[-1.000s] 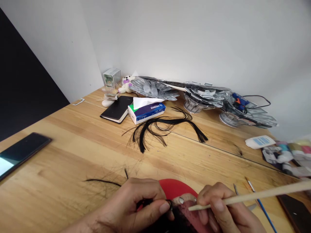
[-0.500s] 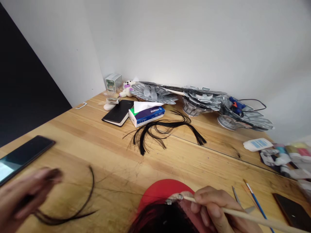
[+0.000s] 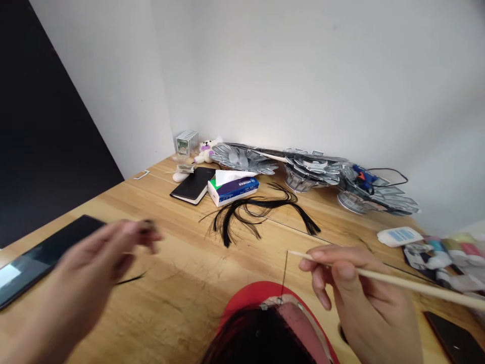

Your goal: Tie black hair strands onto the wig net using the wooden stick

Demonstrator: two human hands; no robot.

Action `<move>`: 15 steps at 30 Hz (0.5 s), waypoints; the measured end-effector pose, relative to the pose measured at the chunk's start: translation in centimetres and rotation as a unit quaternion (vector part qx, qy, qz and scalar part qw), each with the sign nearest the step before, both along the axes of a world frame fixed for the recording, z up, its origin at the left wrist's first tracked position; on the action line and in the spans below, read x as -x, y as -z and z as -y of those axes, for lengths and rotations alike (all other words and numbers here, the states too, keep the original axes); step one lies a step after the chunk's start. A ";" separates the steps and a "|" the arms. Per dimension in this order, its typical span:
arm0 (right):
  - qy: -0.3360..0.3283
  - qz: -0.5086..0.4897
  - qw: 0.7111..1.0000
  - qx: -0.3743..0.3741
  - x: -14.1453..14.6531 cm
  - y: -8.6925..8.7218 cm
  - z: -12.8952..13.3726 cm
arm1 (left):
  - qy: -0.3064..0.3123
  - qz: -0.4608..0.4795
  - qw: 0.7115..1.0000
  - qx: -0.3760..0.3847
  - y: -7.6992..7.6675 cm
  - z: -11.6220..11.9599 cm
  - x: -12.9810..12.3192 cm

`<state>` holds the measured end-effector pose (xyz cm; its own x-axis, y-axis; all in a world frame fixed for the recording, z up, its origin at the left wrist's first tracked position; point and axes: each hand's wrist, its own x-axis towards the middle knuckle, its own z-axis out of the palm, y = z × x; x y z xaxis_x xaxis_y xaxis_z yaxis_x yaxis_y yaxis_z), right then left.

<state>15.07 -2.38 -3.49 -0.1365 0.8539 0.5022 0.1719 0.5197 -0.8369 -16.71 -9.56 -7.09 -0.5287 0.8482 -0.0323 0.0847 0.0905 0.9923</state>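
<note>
My right hand (image 3: 366,298) is closed around a slim, pale wooden-handled needle (image 3: 409,285), its tip pointing left. From that tip a thin dark strand of hair (image 3: 284,278) runs down to the front edge of a wig (image 3: 255,336). The wig's black hair sits on a red rounded form (image 3: 246,296), with a pinkish cap area (image 3: 303,323) showing on the right. To the left, my blurred left hand (image 3: 98,268) is pinched on a lock of black hair (image 3: 131,279); its dark ends show below the fingers.
A hank of black hair (image 3: 265,203) lies mid-table, in front of a tissue pack (image 3: 237,191) and a black notebook (image 3: 193,185). One phone (image 3: 41,258) is at left, another dark device (image 3: 452,331) at right. Grey petal-like models (image 3: 310,169) line the wall; a white bottle (image 3: 399,236) is at right.
My right hand has lifted the needle up from the wig's edge, drawing the strand taut. My left hand has moved up and right with the lock of hair. The view has shifted slightly.
</note>
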 end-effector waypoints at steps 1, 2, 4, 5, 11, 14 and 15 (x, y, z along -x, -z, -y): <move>-0.012 -0.016 1.000 -0.003 0.3 -0.7 -0.2 | 0.088 -0.018 0.995 0.034 -0.6 -1.0 -2.4; -0.025 -0.032 0.999 -0.012 0.6 -1.4 -0.3 | 0.136 -0.021 0.990 0.016 -1.3 -1.9 -4.9; -0.042 -0.062 0.997 -0.032 1.2 -2.9 -0.5 | 0.299 0.020 0.954 -0.010 -2.2 -3.3 -9.4; -0.044 -0.071 0.996 -0.041 1.5 -3.6 -0.7 | 0.348 0.039 0.937 -0.016 -2.6 -3.8 -11.2; -0.019 -0.155 0.987 -0.047 2.0 -6.7 -3.4 | 0.436 0.140 0.888 -0.031 -3.6 -3.6 -13.1; 0.026 -0.239 0.971 0.009 1.2 -6.8 -5.4 | 0.359 0.231 0.904 -0.032 -3.4 -2.8 -11.1; 0.046 -0.254 0.966 0.021 0.8 -6.6 -5.8 | 0.323 0.252 0.912 -0.035 -3.3 -2.5 -10.2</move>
